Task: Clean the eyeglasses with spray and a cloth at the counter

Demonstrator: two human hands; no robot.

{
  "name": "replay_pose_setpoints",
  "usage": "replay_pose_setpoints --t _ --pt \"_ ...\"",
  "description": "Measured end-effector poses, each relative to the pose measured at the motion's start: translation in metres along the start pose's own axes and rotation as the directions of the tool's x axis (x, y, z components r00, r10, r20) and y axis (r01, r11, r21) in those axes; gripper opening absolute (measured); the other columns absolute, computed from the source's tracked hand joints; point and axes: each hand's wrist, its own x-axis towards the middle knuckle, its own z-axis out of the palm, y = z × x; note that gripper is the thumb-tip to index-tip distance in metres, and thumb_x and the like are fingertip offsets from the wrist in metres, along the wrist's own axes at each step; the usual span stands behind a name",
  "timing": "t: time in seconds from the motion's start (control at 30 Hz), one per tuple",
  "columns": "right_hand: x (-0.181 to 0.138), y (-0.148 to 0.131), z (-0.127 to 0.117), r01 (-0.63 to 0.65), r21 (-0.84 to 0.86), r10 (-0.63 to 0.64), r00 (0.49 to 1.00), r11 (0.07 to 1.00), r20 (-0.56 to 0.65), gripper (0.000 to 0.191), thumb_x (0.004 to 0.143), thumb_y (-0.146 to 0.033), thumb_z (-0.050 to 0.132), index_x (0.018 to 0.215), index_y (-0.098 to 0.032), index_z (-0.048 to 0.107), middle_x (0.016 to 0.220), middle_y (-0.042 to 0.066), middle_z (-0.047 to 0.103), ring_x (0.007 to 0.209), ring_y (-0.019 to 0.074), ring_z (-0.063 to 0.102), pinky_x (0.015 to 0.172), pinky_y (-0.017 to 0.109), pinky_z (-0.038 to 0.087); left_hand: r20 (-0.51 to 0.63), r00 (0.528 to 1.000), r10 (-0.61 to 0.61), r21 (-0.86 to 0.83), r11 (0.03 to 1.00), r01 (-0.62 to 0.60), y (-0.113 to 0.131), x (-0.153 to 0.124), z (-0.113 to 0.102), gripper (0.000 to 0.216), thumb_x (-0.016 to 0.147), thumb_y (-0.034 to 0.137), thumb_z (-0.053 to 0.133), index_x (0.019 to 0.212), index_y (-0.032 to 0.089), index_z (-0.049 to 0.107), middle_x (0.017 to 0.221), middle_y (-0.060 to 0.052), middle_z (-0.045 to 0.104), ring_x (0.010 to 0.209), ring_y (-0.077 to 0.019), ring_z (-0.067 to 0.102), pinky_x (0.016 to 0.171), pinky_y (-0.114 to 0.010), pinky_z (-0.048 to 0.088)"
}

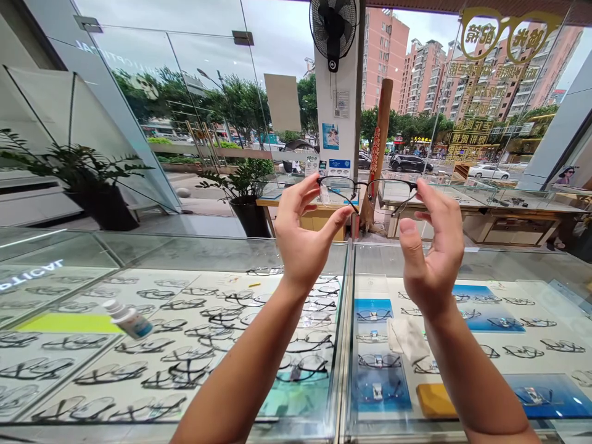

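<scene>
I hold a pair of thin black-framed glasses (370, 186) up at eye height, above the glass display counter (185, 253). My left hand (303, 237) pinches the left side of the frame between thumb and fingers. My right hand (432, 246) grips the right end of the frame near the hinge, fingers curled. The lenses face away toward the street window.
A small white bottle with a blue label (128, 319) lies on its side on the counter at left. A white cloth (407, 336) and a yellow pad (435, 399) lie on the right. Several glasses fill the case below. Potted plants (245, 185) and a wall fan (333, 28) stand beyond.
</scene>
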Motion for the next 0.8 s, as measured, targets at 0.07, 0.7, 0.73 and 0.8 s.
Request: replay_pose_setpoints --t 0.07,0.7,0.73,0.8 --pt "-0.001 -0.001 0.000 0.004 -0.002 -0.004 1.000 1.000 -0.008 0.050 0.098 -0.042 0.052 0.147 -0.033 0.057 0.140 0.010 0.063 0.135 0.0348 0.057 0.104 0.063 0.055 0.018 1.000 -0.017 -0.024 1.000 0.018 -0.004 -0.001 0.002 0.061 0.082 0.053 0.084 0.135 0.030 0.065 0.128 -0.011 0.069 0.114 -0.0237 0.070 0.090 -0.035 0.061" --pt "0.003 0.017 0.010 -0.265 0.328 0.264 0.963 0.907 0.047 0.038 0.101 -0.045 0.055 0.134 -0.030 0.067 0.136 0.009 0.071 0.129 0.0281 0.065 0.107 0.052 0.056 -0.178 0.972 0.153 0.192 0.974 -0.119 0.022 -0.011 0.002 0.061 0.079 0.051 0.087 0.131 0.027 0.065 0.123 -0.009 0.065 0.119 -0.0306 0.064 0.095 -0.046 0.059" --pt "0.003 0.017 0.010 -0.263 0.339 0.267 0.963 0.903 0.037 0.037 0.101 -0.045 0.056 0.132 -0.029 0.067 0.134 0.009 0.072 0.127 0.0273 0.067 0.106 0.051 0.056 -0.167 0.974 0.151 0.176 0.977 -0.121 0.021 -0.011 0.002 0.062 0.079 0.050 0.087 0.132 0.027 0.065 0.124 -0.010 0.065 0.121 -0.0309 0.063 0.097 -0.047 0.058" --pt "0.004 0.017 0.010 -0.251 0.363 0.269 0.963 0.898 -0.001 0.034 0.102 -0.044 0.056 0.130 -0.028 0.068 0.130 0.008 0.073 0.122 0.0255 0.069 0.105 0.048 0.057 -0.138 0.977 0.164 0.139 0.980 -0.145 0.016 -0.012 0.003 0.065 0.080 0.049 0.087 0.136 0.027 0.062 0.129 -0.010 0.062 0.128 -0.0315 0.059 0.102 -0.048 0.056"
